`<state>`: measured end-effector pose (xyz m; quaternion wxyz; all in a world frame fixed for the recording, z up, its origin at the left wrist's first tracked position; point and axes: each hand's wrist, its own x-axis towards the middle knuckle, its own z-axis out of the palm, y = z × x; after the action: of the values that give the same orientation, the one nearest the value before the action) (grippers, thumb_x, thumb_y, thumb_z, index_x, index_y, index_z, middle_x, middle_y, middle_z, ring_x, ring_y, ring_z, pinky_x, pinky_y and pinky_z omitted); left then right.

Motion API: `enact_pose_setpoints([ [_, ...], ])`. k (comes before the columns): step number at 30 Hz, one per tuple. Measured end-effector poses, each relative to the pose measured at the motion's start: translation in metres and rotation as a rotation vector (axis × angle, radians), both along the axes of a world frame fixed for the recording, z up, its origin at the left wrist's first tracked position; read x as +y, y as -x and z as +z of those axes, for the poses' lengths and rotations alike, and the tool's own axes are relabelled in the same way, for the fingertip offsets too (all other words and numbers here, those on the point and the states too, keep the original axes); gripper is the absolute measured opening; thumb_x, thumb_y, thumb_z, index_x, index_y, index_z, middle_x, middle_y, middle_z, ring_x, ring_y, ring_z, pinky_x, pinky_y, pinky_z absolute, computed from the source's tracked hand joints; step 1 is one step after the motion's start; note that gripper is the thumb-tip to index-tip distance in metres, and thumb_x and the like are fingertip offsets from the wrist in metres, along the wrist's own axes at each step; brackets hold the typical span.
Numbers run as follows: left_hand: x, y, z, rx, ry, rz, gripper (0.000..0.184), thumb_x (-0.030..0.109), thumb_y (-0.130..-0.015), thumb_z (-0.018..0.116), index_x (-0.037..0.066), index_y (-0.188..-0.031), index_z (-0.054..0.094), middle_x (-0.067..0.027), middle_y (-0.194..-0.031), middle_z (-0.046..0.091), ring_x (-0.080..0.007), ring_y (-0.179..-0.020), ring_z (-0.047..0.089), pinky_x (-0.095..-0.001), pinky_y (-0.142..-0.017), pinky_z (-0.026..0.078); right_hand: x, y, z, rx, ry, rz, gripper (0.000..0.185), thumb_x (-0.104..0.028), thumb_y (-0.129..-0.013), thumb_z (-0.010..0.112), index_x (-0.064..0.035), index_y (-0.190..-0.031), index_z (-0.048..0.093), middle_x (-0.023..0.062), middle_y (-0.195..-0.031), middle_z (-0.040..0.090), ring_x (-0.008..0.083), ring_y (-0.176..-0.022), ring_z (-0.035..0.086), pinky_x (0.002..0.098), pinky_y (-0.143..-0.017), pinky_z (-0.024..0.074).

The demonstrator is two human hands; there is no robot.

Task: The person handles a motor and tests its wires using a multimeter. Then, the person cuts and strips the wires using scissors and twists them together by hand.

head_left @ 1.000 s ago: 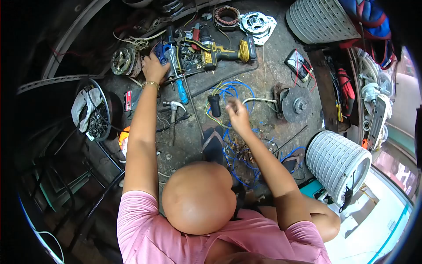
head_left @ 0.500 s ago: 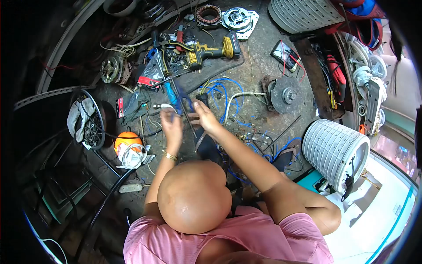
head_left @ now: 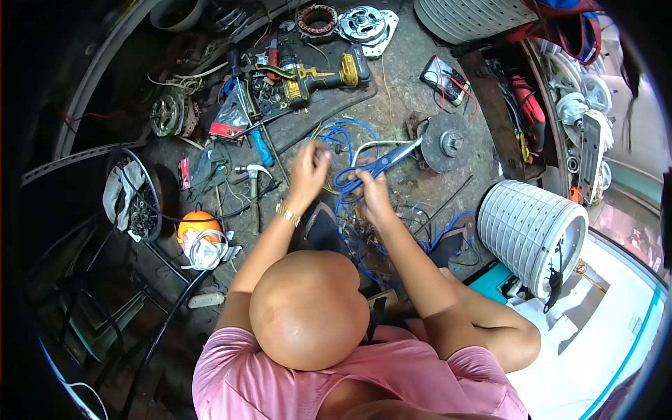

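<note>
My right hand (head_left: pixel 372 194) grips a pair of scissors (head_left: pixel 381 166) by the blue handles. The blades point up and right, toward a round grey motor part (head_left: pixel 446 143). To its left, my left hand (head_left: pixel 308 171) is raised with its fingers curled inward; whatever they hold, if anything, is hidden. A gold band sits on that wrist. Blue wires (head_left: pixel 360 129) lie just beyond both hands. Left of my left hand are a hammer (head_left: pixel 254 192) and a blue-handled screwdriver (head_left: pixel 261 145).
A yellow cordless drill (head_left: pixel 318 80) lies farther back. A multimeter (head_left: pixel 444 80) rests at the right, near a wooden tray of tools (head_left: pixel 500 126). A perforated white drum (head_left: pixel 528 231) stands at right. An orange ball-shaped object (head_left: pixel 199 227) and a bin (head_left: pixel 133 196) are at left.
My right hand has moved right with the scissors, away from the screwdriver and hammer. My left hand has shifted up and right, and its fingers are curled.
</note>
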<state>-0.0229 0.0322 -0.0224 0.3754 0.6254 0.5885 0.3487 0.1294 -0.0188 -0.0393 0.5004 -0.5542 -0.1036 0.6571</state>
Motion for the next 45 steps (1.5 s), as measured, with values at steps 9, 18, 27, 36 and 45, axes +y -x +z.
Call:
enact_pose_setpoints([
  [9,0.056,0.016,-0.096,0.046,0.434,0.121,0.024,0.012,-0.083,0.065,0.000,-0.104,0.064,-0.0124,-0.089,0.063,-0.0204,-0.082,0.061,-0.0303,-0.077,0.047,0.001,-0.047,-0.002,-0.600,-0.143,0.469,0.023,-0.013,-0.088,0.049,0.0006,-0.105,0.058,0.0088,-0.094,0.063,0.0203,-0.083,0.059,0.0300,-0.079,0.0453],
  [18,0.027,0.018,-0.109,0.133,0.119,0.003,0.024,0.015,-0.082,0.066,0.003,-0.103,0.065,-0.0119,-0.088,0.056,-0.0240,-0.078,0.058,-0.0340,-0.073,0.047,0.001,-0.058,0.006,-0.016,-0.017,0.446,0.046,-0.004,-0.085,0.056,0.0015,-0.130,0.045,0.0069,-0.105,0.060,0.0150,-0.093,0.058,0.0275,-0.081,0.0466],
  [27,0.043,0.013,-0.098,0.178,0.403,0.110,0.023,0.022,-0.085,0.062,0.003,-0.099,0.066,-0.0142,-0.083,0.067,-0.0293,-0.077,0.065,-0.0377,-0.071,0.049,0.013,-0.051,0.002,-0.653,-0.045,0.680,0.059,-0.025,-0.068,0.082,0.0016,-0.114,0.058,0.0078,-0.083,0.066,0.0136,-0.073,0.062,0.0284,-0.068,0.0495],
  [36,0.040,0.012,-0.101,0.288,0.295,0.045,0.023,0.024,-0.084,0.062,0.004,-0.095,0.066,-0.0137,-0.084,0.067,-0.0297,-0.077,0.066,-0.0367,-0.069,0.049,0.015,-0.056,-0.003,-0.860,-0.084,0.678,0.061,-0.036,-0.062,0.084,-0.0030,-0.109,0.063,0.0147,-0.089,0.068,0.0238,-0.082,0.066,0.0346,-0.076,0.0501],
  [45,0.025,0.003,-0.081,-0.086,0.205,-0.010,0.018,0.015,-0.090,0.054,0.001,-0.100,0.060,-0.0067,-0.076,0.062,-0.0154,-0.070,0.060,-0.0288,-0.067,0.047,0.012,-0.054,-0.005,-0.996,-0.107,0.740,0.059,-0.038,-0.060,0.083,-0.0088,-0.108,0.064,0.0166,-0.096,0.066,0.0325,-0.089,0.064,0.0396,-0.080,0.0490],
])
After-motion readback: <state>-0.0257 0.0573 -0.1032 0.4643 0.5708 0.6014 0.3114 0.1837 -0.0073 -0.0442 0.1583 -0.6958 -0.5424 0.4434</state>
